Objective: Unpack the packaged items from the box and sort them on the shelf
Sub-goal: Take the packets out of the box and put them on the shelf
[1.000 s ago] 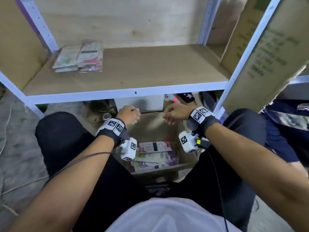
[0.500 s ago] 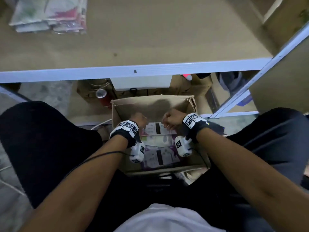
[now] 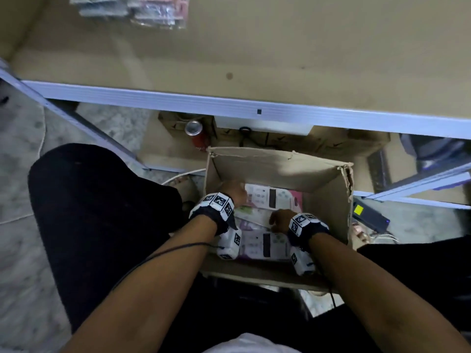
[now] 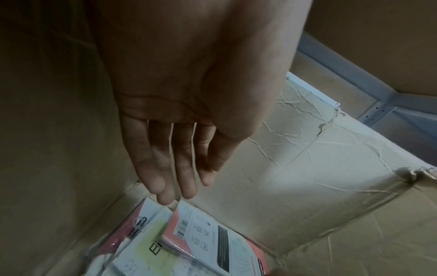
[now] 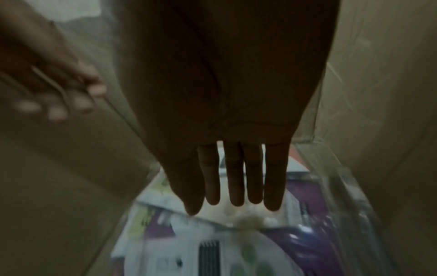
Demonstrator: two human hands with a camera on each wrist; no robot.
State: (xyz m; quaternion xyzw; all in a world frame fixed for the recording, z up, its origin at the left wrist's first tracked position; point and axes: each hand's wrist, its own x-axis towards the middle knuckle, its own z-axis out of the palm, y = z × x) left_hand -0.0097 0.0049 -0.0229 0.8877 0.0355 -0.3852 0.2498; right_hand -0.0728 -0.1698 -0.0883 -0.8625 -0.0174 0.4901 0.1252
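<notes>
Both hands reach into the open brown cardboard box: the left hand with straight fingers just above a pink-and-white flat packet, the right hand, fingers straight and slightly spread, above a purple-and-white packet. Box walls stand close around. Only the head view shows the wooden shelf and its stacked packets.

left hand in box | right hand on packets | shelf above

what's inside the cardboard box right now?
Inside the cardboard box: flat plastic-wrapped packets, a pink-edged packet at the far side and a purple one nearer. Left hand and right hand reach in, fingers straight. Anything under the packets is covered.
</notes>
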